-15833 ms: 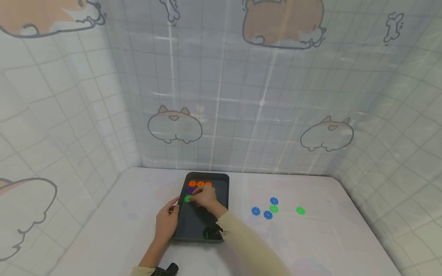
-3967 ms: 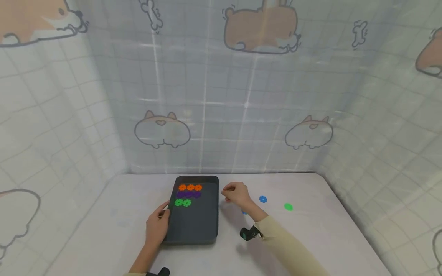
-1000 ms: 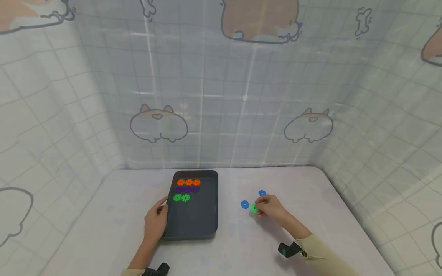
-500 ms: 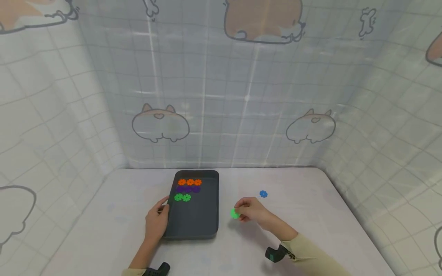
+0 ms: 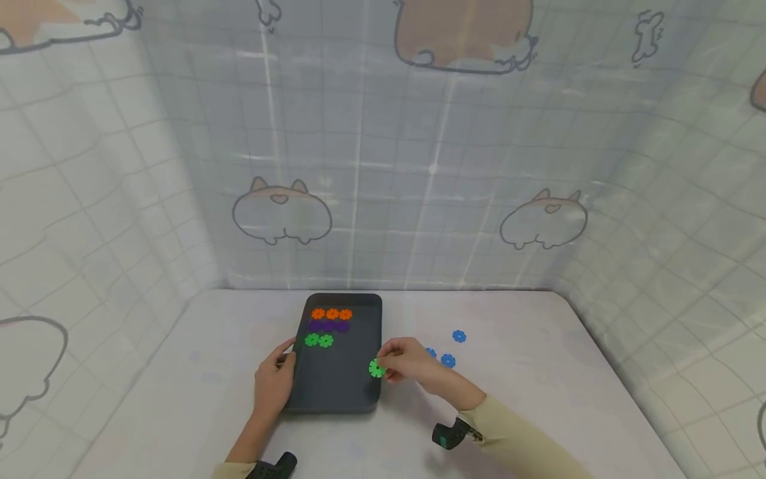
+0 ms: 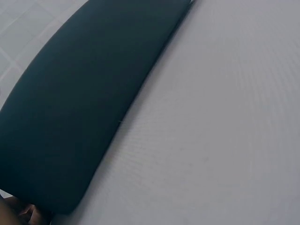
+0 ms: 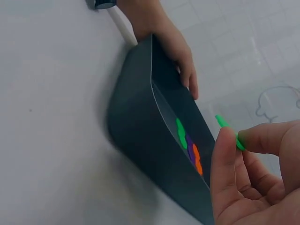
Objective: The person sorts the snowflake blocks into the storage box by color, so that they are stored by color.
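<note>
My right hand (image 5: pixel 413 362) pinches a green flower-shaped disc (image 5: pixel 376 368) between thumb and fingers, over the right rim of a dark grey tray (image 5: pixel 335 389). The right wrist view shows this disc edge-on, above the tray wall. My left hand (image 5: pixel 274 384) holds the tray's left side, its fingers at the rim. Inside the tray lie a row of orange discs (image 5: pixel 332 313), a row of purple discs (image 5: pixel 328 326) below it, then two green discs (image 5: pixel 326 340). The left wrist view has mostly the tray's outer wall (image 6: pixel 84 103), with fingertips at the lower left corner.
Three blue flower-shaped discs (image 5: pixel 459 336) lie on the white table (image 5: pixel 538 399) right of the tray, one partly behind the right hand. A curtain with cartoon dogs (image 5: pixel 281 213) encloses the back and both sides.
My right hand has picked the green disc up from among the blue ones and carried it left to the tray's right rim. The left hand stays on the tray.
</note>
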The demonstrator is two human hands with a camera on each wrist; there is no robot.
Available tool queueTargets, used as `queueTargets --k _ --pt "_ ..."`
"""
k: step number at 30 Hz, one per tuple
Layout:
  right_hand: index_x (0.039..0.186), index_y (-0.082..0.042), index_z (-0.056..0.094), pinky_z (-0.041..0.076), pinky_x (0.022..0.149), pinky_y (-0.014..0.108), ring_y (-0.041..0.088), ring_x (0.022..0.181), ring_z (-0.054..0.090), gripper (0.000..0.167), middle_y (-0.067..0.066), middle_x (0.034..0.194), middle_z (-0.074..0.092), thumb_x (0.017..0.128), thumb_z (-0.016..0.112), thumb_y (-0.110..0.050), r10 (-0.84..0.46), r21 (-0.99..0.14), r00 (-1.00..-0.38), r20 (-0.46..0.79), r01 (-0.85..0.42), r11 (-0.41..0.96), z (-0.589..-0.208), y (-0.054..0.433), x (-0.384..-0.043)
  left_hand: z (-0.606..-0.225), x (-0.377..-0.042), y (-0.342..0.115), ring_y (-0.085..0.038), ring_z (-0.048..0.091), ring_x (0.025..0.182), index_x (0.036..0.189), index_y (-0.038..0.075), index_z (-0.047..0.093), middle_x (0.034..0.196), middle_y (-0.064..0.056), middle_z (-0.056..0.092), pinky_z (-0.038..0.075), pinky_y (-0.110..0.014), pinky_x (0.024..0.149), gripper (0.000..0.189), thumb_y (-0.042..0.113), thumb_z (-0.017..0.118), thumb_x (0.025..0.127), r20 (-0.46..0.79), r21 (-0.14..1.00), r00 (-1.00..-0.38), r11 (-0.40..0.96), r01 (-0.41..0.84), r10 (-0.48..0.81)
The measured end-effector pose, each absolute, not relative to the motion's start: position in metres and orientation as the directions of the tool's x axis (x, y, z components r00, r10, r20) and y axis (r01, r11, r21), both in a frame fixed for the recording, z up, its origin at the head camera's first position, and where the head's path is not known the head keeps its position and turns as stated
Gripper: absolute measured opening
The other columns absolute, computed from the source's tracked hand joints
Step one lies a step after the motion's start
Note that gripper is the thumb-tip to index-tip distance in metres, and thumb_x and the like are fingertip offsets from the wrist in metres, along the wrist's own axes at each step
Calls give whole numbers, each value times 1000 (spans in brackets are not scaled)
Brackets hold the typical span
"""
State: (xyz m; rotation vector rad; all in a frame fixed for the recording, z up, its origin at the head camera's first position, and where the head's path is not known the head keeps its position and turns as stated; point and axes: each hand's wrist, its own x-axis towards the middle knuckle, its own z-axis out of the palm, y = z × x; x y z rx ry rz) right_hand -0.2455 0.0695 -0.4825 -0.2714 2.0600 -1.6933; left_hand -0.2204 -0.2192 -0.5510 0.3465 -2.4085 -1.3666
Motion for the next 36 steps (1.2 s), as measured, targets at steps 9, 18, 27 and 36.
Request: queueTargets --k 9,18,27,36 --pt "96 -1 66 55 60 31 16 59 61 14 10 80 66 89 70 -12 -438 -967 -874 -208 118 224 -482 42 -256 -550 -221 -218 -27 60 86 133 13 60 107 -19 67 46 -37 69 35 18 50 100 178 867 -909 498 -38 -378" --pt "97 -1 66 55 61 32 17 61 62 9 11 82 66 90 67 -6 -474 -975 -863 -174 83 206 -476 17 -262 -551 -220 -217 -27 60 88 133 13 60 107 -17 66 46 -39 71 35 18 49 101 181 865 -907 500 -37 -380" --pt "98 3 68 54 71 45 18 62 65 10 13 81 66 90 65 -2 -428 -982 -893 -135 64 175 -481 6 -280 -553 -220 -214 -27 60 87 134 13 59 107 -17 66 46 -38 71 35 18 48 101 166 868 -915 496 -42 -369" --pt "103 3 66 54 74 44 20 68 66 14 17 93 65 92 64 -6 -407 -987 -906 -111 52 153 -484 -9 -296 -549 -220 -216 -27 60 84 133 12 60 106 -18 66 46 -36 68 35 17 49 101 179 864 -908 503 -40 -380"
